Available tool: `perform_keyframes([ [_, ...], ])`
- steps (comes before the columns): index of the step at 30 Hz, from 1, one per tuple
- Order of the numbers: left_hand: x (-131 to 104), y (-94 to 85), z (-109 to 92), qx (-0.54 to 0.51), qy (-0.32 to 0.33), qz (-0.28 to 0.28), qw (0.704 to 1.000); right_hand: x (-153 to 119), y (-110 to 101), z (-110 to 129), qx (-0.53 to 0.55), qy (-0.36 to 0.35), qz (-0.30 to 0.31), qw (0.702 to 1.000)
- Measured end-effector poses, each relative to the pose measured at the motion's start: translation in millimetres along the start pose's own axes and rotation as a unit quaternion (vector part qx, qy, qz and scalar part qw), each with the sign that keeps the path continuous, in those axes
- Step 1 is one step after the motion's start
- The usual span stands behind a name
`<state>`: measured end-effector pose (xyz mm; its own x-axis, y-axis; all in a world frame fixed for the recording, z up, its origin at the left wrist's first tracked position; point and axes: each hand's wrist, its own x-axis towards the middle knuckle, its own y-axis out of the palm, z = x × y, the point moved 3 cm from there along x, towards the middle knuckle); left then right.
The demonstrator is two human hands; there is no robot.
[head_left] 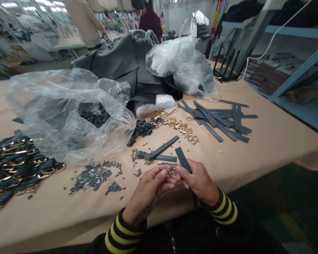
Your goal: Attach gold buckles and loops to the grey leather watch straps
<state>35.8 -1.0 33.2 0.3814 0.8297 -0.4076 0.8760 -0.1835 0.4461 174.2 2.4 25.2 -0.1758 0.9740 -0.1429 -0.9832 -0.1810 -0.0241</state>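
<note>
My left hand (pixel 155 183) pinches a gold buckle (pixel 171 172) between thumb and fingers, just over the table's front edge. Close beside it, my right hand (pixel 198 178) is closed around a dark grey strap (pixel 182 158), whose flat end sticks up above the fingers. The fingertips of both hands nearly meet at the buckle; whether the strap passes through it I cannot tell. Just beyond the hands lie finished-looking straps with buckles (pixel 159 150). A pile of loose gold buckles (pixel 180 125) is farther back, and dark loops (pixel 143 127) lie beside it.
Loose dark straps (pixel 222 118) lie at the right. Small dark pieces (pixel 91 178) are scattered at the left, near a heap of buckled straps (pixel 18 165). Clear plastic bags (pixel 69 109) and dark sheet material (pixel 116 63) stand behind. A router (pixel 226 72) sits at the back right. Two people are beyond.
</note>
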Motion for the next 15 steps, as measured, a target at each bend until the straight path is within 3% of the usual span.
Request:
perform_keyframes([
  [3,-1,-0.6,13,-0.056,0.012,-0.041,0.998,-1,3,-2,-0.078,-0.007,-0.018,0.997],
  [6,0,-3.3,15,-0.025,0.06,-0.078,0.995,-3,5,-1,-0.119,-0.019,-0.021,0.993],
  [10,-4,-6.5,1,0.089,0.106,-0.113,0.984,-7,2,1,-0.135,-0.031,0.009,0.99],
  [15,-12,-1.4,-19,0.199,0.103,-0.113,0.968,-10,-6,-7,-0.092,0.04,0.062,0.993],
])
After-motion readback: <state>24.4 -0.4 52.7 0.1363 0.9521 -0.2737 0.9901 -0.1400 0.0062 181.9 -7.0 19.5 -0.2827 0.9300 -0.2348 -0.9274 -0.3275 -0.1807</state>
